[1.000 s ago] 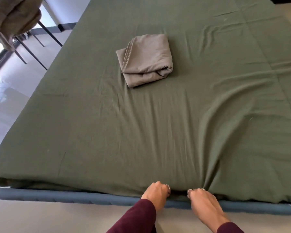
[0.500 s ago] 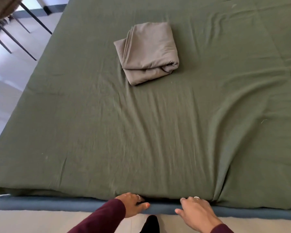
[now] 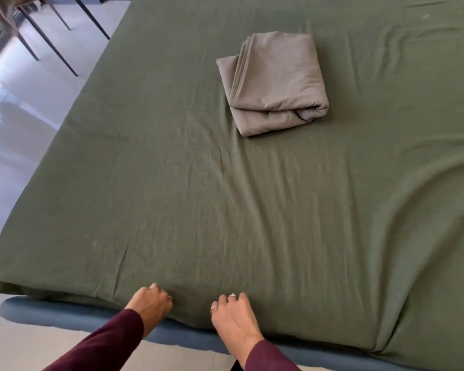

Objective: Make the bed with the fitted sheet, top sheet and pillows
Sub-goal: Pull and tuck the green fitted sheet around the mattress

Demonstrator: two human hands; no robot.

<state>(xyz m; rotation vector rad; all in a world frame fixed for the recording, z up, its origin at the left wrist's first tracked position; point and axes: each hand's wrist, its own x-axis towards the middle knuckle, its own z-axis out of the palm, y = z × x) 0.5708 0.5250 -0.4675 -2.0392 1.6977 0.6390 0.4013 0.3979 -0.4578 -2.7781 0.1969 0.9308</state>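
A dark green fitted sheet (image 3: 225,210) covers the mattress, with long wrinkles running toward the near right. A folded grey-brown top sheet (image 3: 273,81) lies on it toward the far middle. My left hand (image 3: 152,303) and my right hand (image 3: 233,314) are close together at the near edge of the mattress. The fingers of both curl into the green fabric where it turns down over the side. Both arms wear maroon sleeves. No pillows are in view.
A blue padded bed frame (image 3: 38,311) juts out below the mattress along the near edge. Thin dark chair legs (image 3: 46,41) stand on the glossy pale floor (image 3: 16,129) at the far left, with cloth draped over the chair above them.
Both hands have come up from under the mattress edge onto its side and now curl into the sheet. The view has shifted left, so the folded sheet appears further right.
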